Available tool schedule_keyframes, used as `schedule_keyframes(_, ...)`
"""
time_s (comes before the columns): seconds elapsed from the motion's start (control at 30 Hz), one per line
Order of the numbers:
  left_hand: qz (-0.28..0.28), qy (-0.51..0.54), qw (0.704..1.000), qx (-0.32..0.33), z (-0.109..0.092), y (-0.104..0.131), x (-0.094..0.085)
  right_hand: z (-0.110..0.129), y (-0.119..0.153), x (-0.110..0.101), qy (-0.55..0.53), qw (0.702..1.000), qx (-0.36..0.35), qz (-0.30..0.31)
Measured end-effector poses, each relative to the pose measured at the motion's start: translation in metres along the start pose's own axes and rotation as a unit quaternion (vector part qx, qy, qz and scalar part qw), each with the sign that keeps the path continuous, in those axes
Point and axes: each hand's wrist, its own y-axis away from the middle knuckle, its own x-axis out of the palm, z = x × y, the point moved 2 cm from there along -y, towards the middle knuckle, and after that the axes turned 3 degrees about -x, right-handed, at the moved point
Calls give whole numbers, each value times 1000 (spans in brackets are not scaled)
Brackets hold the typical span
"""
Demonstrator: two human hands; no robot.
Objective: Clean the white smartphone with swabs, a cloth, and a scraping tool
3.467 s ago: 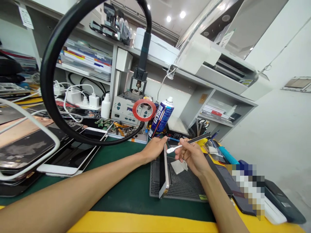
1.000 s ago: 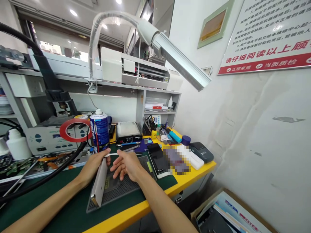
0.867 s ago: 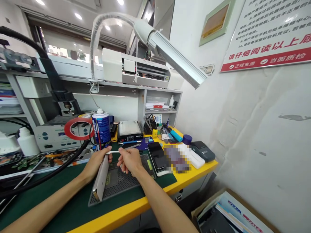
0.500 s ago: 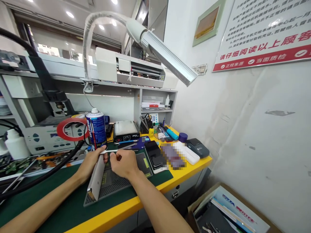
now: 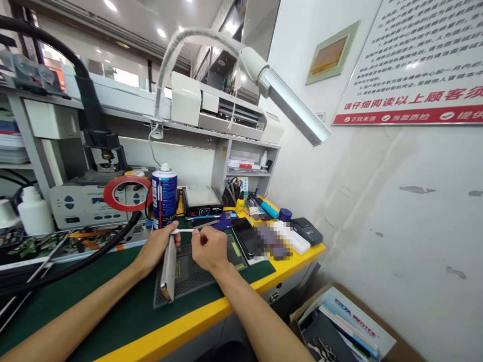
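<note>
My left hand [image 5: 155, 252] is closed around the far end of a thin silver-grey slab, phone- or tablet-like [image 5: 169, 274]. The slab stands on its long edge on a grey perforated mat [image 5: 196, 278]. A slim white stick [image 5: 184, 231] spans from the top of the slab, by my left fingers, to my right hand [image 5: 211, 250]. My right fingers are pinched on the stick's other end, above the mat. What kind of stick it is cannot be made out.
Behind my hands stand a blue spray can [image 5: 165, 196] and a red tape roll [image 5: 127, 207]. A black hose [image 5: 113, 242] curves along the left. Dark phones [image 5: 246, 236] and a white case [image 5: 292, 238] lie to the right. The yellow bench edge [image 5: 204, 319] runs in front.
The view has turned slightly, so the bench appears shifted right. Both hands keep hold of the slab and the white stick; the right hand's pose differs little.
</note>
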Motion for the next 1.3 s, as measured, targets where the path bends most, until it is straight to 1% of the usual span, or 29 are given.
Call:
schedule_keyframes(0.17, -2, 10, 1000, -5, 0, 0, 0, 3, 2, 2, -4, 1000, -17, 9)
schedule_keyframes(0.37, -5, 10, 999, -37, -2, 2, 0, 2, 3, 5, -18, 1000, -17, 3)
schedule_keyframes(0.67, -9, -10, 999, -42, 0, -4, -1, 4, 4, 5, -44, 999, -19, 25)
schedule_keyframes(0.83, -2, -16, 999, -44, -1, -4, 1, 4, 4, 6, -53, 998, -16, 29)
schedule_keyframes(1.13, 2, -9, 998, -57, -1, -4, 0, 6, 1, 5, -58, 997, -15, 42)
schedule_keyframes(1.3, 6, -20, 998, -60, 0, -4, 0, 7, 3, 5, -43, 998, -12, 42)
